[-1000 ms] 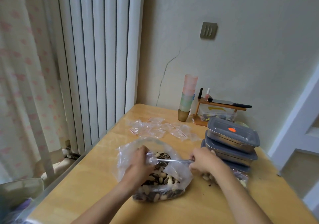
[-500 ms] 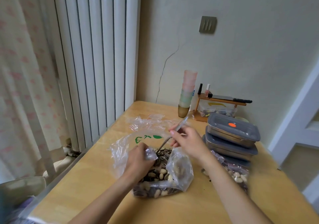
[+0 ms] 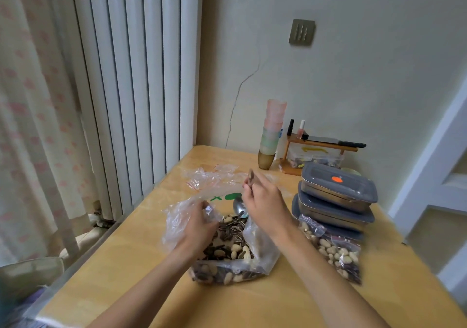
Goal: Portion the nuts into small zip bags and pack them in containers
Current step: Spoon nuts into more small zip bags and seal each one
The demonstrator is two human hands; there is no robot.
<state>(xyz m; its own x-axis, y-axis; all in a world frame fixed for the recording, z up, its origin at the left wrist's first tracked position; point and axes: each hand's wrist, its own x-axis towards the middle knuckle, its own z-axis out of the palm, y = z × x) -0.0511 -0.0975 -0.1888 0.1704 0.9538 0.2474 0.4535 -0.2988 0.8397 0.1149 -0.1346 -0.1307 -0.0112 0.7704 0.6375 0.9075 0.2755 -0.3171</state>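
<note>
A large clear plastic bag (image 3: 260, 252) full of peanuts and striped sunflower seeds (image 3: 232, 236) lies on the wooden table (image 3: 141, 264). My left hand (image 3: 199, 226) grips the bag's left rim and holds its mouth apart. My right hand (image 3: 265, 203) holds a metal spoon (image 3: 240, 207) by the handle, with the bowl pointing down into the bag's mouth. A filled small zip bag (image 3: 336, 252) of nuts lies at the right. Behind it stand stacked steel containers (image 3: 338, 191) with grey lids.
Several empty small zip bags (image 3: 209, 178) lie at the back of the table. A stack of pastel cups (image 3: 273, 133) and a small wooden shelf (image 3: 318, 148) stand by the wall. A radiator and a curtain are on the left.
My right hand has swung the spoon from lying across the bag to upright, bowl down in the bag's mouth. My left hand keeps hold of the rim.
</note>
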